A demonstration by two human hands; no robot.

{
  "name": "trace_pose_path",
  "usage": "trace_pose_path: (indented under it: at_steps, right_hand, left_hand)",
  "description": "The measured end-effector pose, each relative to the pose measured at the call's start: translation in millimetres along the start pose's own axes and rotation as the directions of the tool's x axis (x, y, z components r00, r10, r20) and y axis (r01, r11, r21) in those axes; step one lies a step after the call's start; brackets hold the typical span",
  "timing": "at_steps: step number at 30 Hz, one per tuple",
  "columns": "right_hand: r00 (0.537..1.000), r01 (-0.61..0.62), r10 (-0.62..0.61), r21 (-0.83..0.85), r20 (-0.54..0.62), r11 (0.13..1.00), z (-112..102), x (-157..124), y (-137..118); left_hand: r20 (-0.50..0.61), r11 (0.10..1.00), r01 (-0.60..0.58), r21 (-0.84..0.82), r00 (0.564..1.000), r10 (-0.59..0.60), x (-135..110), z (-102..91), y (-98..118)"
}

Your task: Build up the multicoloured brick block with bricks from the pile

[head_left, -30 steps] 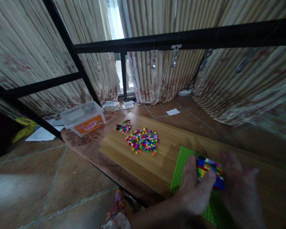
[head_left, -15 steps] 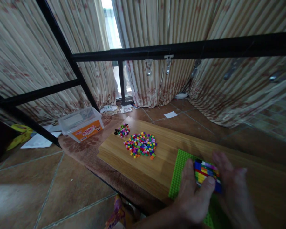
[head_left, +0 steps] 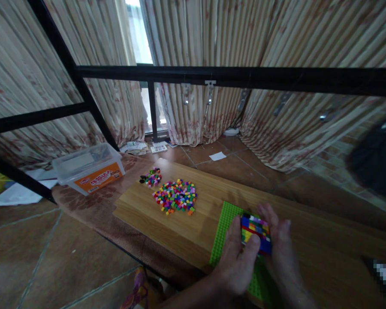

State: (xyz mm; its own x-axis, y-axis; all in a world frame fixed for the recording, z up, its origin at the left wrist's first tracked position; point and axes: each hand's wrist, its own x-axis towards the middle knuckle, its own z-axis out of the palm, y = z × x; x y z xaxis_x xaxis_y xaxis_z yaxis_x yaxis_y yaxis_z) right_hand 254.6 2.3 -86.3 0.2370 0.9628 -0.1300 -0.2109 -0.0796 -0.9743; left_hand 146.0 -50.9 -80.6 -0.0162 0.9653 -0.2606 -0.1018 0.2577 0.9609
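Note:
A green studded baseplate (head_left: 224, 223) lies on a wooden board (head_left: 180, 225). On the plate stands a block of many-coloured small bricks (head_left: 255, 231). My left hand (head_left: 236, 262) presses against the block's left side, thumb across its front. My right hand (head_left: 281, 249) lies along the block's right side with fingers stretched beside it. A heap of loose coloured bricks (head_left: 175, 196) lies further back on the board, with a smaller clump (head_left: 151, 177) behind it.
A clear plastic box with an orange label (head_left: 88, 167) stands at the left on a brown mat. Black metal frame bars (head_left: 212, 75) cross above the board. Striped curtains hang behind. Papers lie on the tiled floor. A dark shape sits at the right edge.
The view has swung to the right, so everything sits further left in the picture. Both hands have stayed on the brick block, the right one closing in against its side.

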Motion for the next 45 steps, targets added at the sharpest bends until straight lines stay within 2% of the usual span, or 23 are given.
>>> trace_pose_path:
  at_steps: [2, 3, 4, 5, 6, 8, 10, 13, 16, 18, 20, 24, 26, 28, 30, 31, 32, 34, 36, 38, 41, 45]
  right_hand:
    - [1.000, 0.008, -0.007, 0.047, -0.015, 0.999, -2.0, 3.3, -0.4]
    - [0.999, 0.021, -0.019, 0.071, -0.031, 0.997, -3.9, 5.8, -0.5]
    - [0.998, 0.040, -0.035, 0.092, -0.054, 0.995, -6.2, 8.5, -0.7]
    - [0.995, 0.059, -0.051, 0.106, -0.083, 0.993, -8.7, 11.3, -1.0]
    - [0.991, 0.078, -0.064, 0.116, -0.116, 0.990, -11.1, 13.8, -1.4]
    - [0.982, 0.103, -0.080, 0.128, -0.170, 0.986, -14.9, 17.4, -2.7]
    - [0.974, 0.119, -0.087, 0.145, -0.208, 0.982, -16.7, 18.8, -4.9]
    - [0.969, 0.142, -0.101, 0.173, -0.228, 0.975, -16.5, 18.2, -8.2]
    - [0.965, 0.161, -0.119, 0.171, -0.233, 0.972, -16.7, 16.9, -8.9]
    - [0.967, 0.159, -0.122, 0.156, -0.223, 0.975, -17.8, 16.4, -7.9]
    - [0.969, 0.164, -0.133, 0.137, -0.209, 0.977, -18.6, 16.5, -6.6]
    - [0.962, 0.192, -0.170, 0.091, -0.212, 0.977, -16.8, 16.7, -5.7]
    - [0.956, 0.210, -0.188, 0.080, -0.224, 0.974, -15.1, 16.1, -6.7]
    - [0.942, 0.244, -0.221, 0.065, -0.254, 0.968, -14.0, 14.5, -8.8]
    - [0.911, 0.304, -0.287, 0.010, -0.297, 0.953, -13.4, 11.9, -11.8]
    - [0.890, 0.342, -0.336, -0.038, -0.308, 0.939, -13.2, 10.0, -13.5]
    - [0.869, 0.381, -0.390, -0.091, -0.304, 0.920, -13.0, 7.8, -15.1]
    - [0.837, 0.453, -0.486, -0.180, -0.250, 0.873, -12.1, 2.1, -18.1]
    - [0.834, 0.497, -0.533, -0.226, -0.142, 0.838, -10.9, -5.0, -20.8]
    - [0.840, 0.524, -0.542, -0.261, 0.003, 0.810, -10.1, -12.7, -23.8]
    - [0.815, 0.579, -0.538, -0.325, 0.213, 0.748, -10.5, -22.4, -29.0]
    - [0.770, 0.636, -0.526, -0.359, 0.362, 0.683, -12.5, -28.1, -34.2]
  left_hand:
    - [-0.014, 1.000, -0.030, 0.004, 0.999, 0.030, 8.0, -11.9, 4.7]
    - [-0.086, 0.998, -0.063, 0.030, 0.994, 0.065, 14.3, -22.4, 8.7]
    - [-0.178, 0.990, -0.117, 0.079, 0.976, 0.129, 21.7, -35.8, 13.5]
    - [-0.271, 0.969, -0.166, 0.183, 0.939, 0.212, 29.6, -51.4, 18.6]
    - [-0.310, 0.932, -0.178, 0.316, 0.909, 0.278, 37.4, -68.2, 23.7]
    - [-0.338, 0.899, -0.144, 0.413, 0.893, 0.298, 49.8, -99.9, 31.9]
    - [-0.319, 0.771, -0.019, 0.636, 0.904, 0.285, 55.0, -121.8, 36.3]
    - [-0.281, 0.548, 0.117, 0.828, 0.933, 0.225, 49.9, -130.9, 37.5]
    - [-0.226, 0.359, 0.134, 0.924, 0.947, 0.226, 40.8, -124.7, 37.6]
    - [-0.199, 0.300, 0.119, 0.946, 0.947, 0.252, 37.9, -121.4, 38.4]
    - [-0.183, 0.284, 0.104, 0.953, 0.946, 0.268, 38.1, -121.4, 39.4]
    - [-0.204, 0.335, 0.105, 0.936, 0.940, 0.274, 41.9, -126.1, 40.6]
    - [-0.195, 0.427, 0.041, 0.903, 0.926, 0.324, 43.8, -125.8, 41.3]
    - [-0.174, 0.572, -0.086, 0.816, 0.906, 0.385, 44.7, -120.3, 42.6]
    - [-0.153, 0.740, -0.219, 0.636, 0.904, 0.399, 43.8, -108.3, 44.5]
    - [-0.135, 0.820, -0.258, 0.511, 0.918, 0.373, 42.4, -100.1, 45.6]
    - [-0.106, 0.888, -0.273, 0.371, 0.937, 0.333, 40.5, -90.8, 46.8]
    - [-0.022, 0.974, -0.202, 0.102, 0.978, 0.205, 35.9, -70.6, 49.5]
    - [0.049, 0.992, -0.097, -0.081, 0.994, 0.101, 31.3, -51.6, 52.6]
    - [0.112, 0.984, -0.033, -0.174, 0.992, 0.053, 28.3, -37.0, 55.9]
    - [0.170, 0.980, -0.009, -0.201, 0.984, 0.044, 26.9, -25.5, 59.7]
    - [0.198, 0.983, -0.049, -0.176, 0.977, 0.084, 28.8, -22.9, 59.1]
